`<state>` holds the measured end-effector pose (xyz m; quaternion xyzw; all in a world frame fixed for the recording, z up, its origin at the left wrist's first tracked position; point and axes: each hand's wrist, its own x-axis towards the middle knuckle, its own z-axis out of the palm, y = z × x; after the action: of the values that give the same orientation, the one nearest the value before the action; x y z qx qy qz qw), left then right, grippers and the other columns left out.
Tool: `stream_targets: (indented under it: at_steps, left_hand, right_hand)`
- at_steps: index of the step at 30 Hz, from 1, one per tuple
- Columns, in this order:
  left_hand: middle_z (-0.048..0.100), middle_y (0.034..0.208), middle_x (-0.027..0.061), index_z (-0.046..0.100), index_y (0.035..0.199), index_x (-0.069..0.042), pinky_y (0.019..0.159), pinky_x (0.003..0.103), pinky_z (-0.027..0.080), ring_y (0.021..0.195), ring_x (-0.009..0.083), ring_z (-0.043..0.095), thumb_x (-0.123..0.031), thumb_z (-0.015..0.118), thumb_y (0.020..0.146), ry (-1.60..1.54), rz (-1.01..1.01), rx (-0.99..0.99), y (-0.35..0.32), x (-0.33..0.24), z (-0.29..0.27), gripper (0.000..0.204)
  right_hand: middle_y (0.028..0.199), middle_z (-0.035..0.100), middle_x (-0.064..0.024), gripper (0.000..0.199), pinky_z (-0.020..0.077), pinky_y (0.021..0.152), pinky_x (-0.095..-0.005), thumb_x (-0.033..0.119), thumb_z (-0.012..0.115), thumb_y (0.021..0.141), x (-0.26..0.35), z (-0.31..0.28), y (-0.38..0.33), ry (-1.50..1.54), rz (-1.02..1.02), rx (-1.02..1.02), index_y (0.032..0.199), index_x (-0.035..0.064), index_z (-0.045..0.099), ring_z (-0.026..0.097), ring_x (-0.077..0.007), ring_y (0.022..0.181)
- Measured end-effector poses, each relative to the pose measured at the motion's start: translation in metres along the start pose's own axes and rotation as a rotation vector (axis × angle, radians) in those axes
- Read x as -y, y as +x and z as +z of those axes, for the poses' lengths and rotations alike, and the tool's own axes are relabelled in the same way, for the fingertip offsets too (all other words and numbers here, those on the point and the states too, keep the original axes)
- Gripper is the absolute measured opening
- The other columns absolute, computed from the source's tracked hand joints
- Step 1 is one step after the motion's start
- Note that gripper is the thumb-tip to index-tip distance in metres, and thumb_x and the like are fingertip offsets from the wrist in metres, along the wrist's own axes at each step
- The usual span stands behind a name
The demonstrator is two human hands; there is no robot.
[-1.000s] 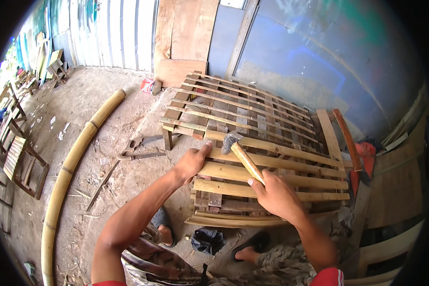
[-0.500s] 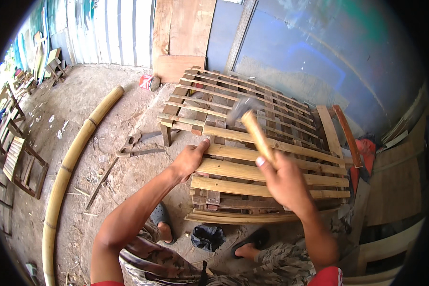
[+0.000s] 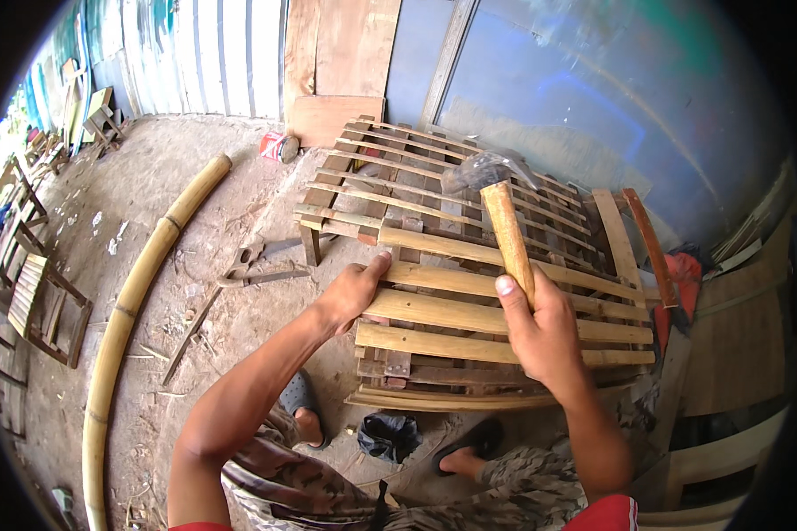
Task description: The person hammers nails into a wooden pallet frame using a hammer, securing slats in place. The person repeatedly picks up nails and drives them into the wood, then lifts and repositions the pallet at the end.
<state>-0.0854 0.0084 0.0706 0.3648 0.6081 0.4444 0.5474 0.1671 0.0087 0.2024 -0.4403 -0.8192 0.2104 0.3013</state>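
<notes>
My right hand (image 3: 545, 332) grips the wooden handle of a hammer (image 3: 503, 217), raised with its metal head up over a slatted bamboo frame (image 3: 469, 310). My left hand (image 3: 352, 292) rests on the near left end of a slat, fingers pinched at the slat's edge; I cannot tell whether a nail is held there. The frame lies flat on short legs in front of my knees.
A long bamboo pole (image 3: 137, 292) curves along the dirt floor at left. A hand saw (image 3: 248, 265) and wood scraps lie beside the frame. Small wooden chairs (image 3: 40, 305) stand far left. A red can (image 3: 274, 146) sits near wooden boards (image 3: 336, 62). An orange tool (image 3: 673, 274) lies at right.
The hammer has gone from low over the slats to raised upright, my right hand lifting it. My left hand has stayed on the slat's end.
</notes>
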Motion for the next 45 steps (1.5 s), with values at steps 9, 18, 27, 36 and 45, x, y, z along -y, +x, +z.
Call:
stream_targets:
  at_steps: [9, 18, 27, 36, 45]
  left_hand:
    - [0.065, 0.069, 0.0172, 0.063, 0.11, 0.017, 0.03, 0.03, 0.035, 0.033, 0.0166, 0.046, -0.061, 0.041, 0.101, 0.207, -0.045, 0.048, -0.018, -0.026, -0.003, 0.082]
    - [0.068, 0.098, 0.0194, 0.058, 0.123, 0.014, 0.049, 0.03, 0.052, 0.067, 0.0169, 0.064, -0.051, 0.049, 0.103, -0.008, -0.073, 0.017, 0.01, -0.002, 0.0, 0.068]
    - [0.069, 0.104, 0.021, 0.059, 0.125, 0.013, 0.054, 0.028, 0.058, 0.076, 0.018, 0.069, -0.05, 0.045, 0.104, 0.133, -0.107, 0.007, 0.01, -0.006, 0.001, 0.068]
    - [0.069, 0.097, 0.0248, 0.055, 0.126, 0.016, 0.037, 0.029, 0.047, 0.07, 0.0226, 0.072, -0.055, 0.041, 0.103, -0.034, -0.024, 0.012, 0.03, 0.017, -0.006, 0.076]
    - [0.07, 0.093, 0.0267, 0.054, 0.125, 0.018, 0.03, 0.03, 0.042, 0.065, 0.0235, 0.073, -0.063, 0.033, 0.102, 0.029, -0.02, 0.008, 0.023, 0.014, -0.006, 0.087]
  right_hand:
    - [0.063, 0.057, -0.0149, 0.04, 0.0441, 0.055, -0.0418, 0.037, 0.061, 0.101, -0.019, -0.004, 0.001, -0.14, 0.054, 0.139, 0.091, -0.0019, 0.057, 0.055, -0.0261, 0.055]
    - [0.061, 0.059, -0.0242, 0.041, 0.0449, 0.055, -0.0511, 0.035, 0.06, 0.1, -0.026, 0.008, -0.012, -0.204, 0.041, 0.265, 0.085, -0.0027, 0.056, 0.059, -0.0434, 0.056]
    - [0.062, 0.06, -0.022, 0.034, 0.0472, 0.055, -0.0487, 0.028, 0.061, 0.1, -0.028, 0.025, -0.014, -0.236, -0.048, 0.283, 0.088, -0.0032, 0.056, 0.061, -0.0403, 0.055]
    - [0.06, 0.06, -0.0229, 0.036, 0.0447, 0.049, -0.0485, 0.032, 0.058, 0.101, -0.013, 0.021, -0.005, 0.098, -0.015, -0.039, 0.089, -0.0016, 0.055, 0.062, -0.0425, 0.055]
    - [0.059, 0.058, -0.0192, 0.037, 0.0462, 0.053, -0.045, 0.032, 0.061, 0.1, -0.005, 0.006, 0.006, 0.039, 0.022, 0.015, 0.087, -0.0024, 0.059, 0.06, -0.0349, 0.052]
